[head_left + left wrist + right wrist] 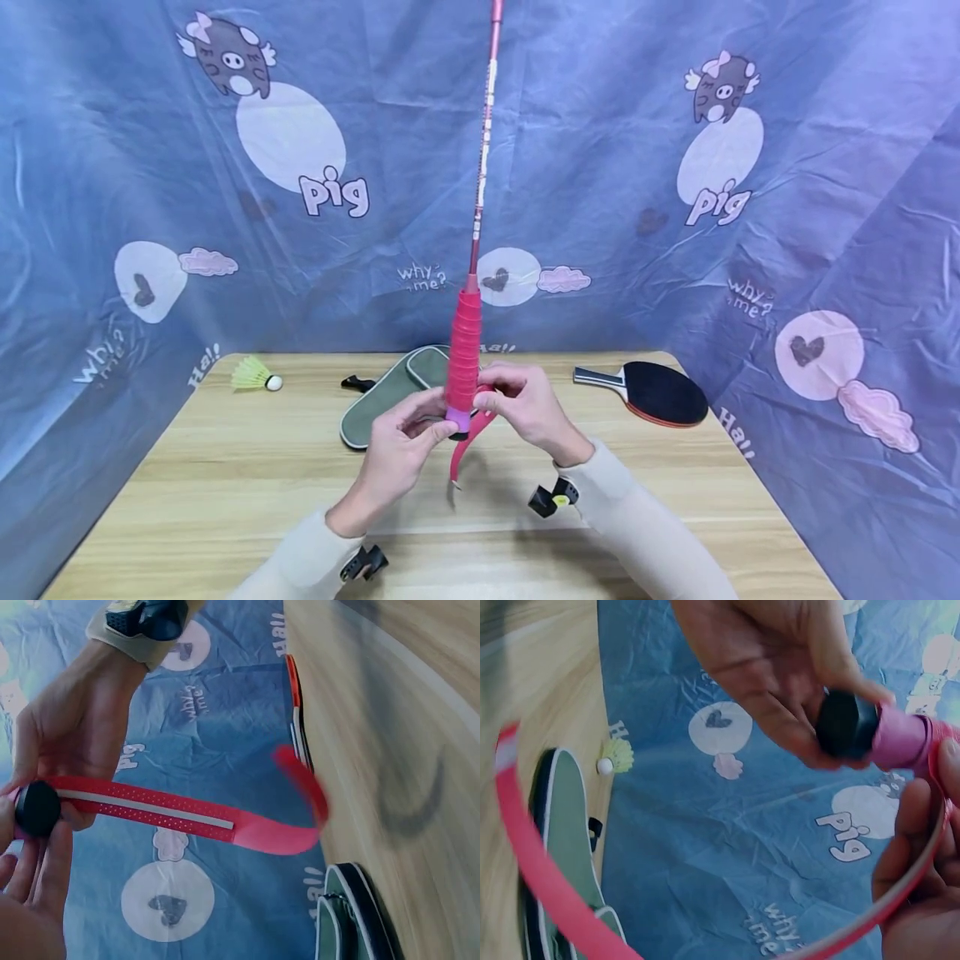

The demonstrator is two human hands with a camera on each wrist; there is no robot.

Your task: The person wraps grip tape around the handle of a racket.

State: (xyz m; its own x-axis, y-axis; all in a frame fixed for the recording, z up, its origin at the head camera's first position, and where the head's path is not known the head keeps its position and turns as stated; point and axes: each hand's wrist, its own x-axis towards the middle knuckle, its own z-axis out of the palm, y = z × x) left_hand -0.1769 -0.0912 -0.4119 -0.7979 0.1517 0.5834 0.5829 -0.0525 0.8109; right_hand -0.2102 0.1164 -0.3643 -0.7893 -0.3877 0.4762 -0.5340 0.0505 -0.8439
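A badminton racket [464, 342] stands nearly upright above the table, its handle down and its head beyond the top of the head view. Red grip tape [150, 810] winds up the handle in overlapping turns, leaving a purple band [900, 739] bare just above the black butt cap [847, 726]. My left hand [401, 446] holds the handle's bottom end between thumb and fingers. On the other side, my right hand [528, 408] pinches the tape close against the handle. The tape's loose end hangs in a curve, with a pale strip along its inner face.
Behind the hands lies a green paddle case [375, 408] with a black handle [357, 383] beside it. A yellow shuttlecock [255, 375] rests at the back left, a black table tennis paddle [663, 393] at the back right. Blue printed cloth [420, 167] surrounds the wooden table [225, 500].
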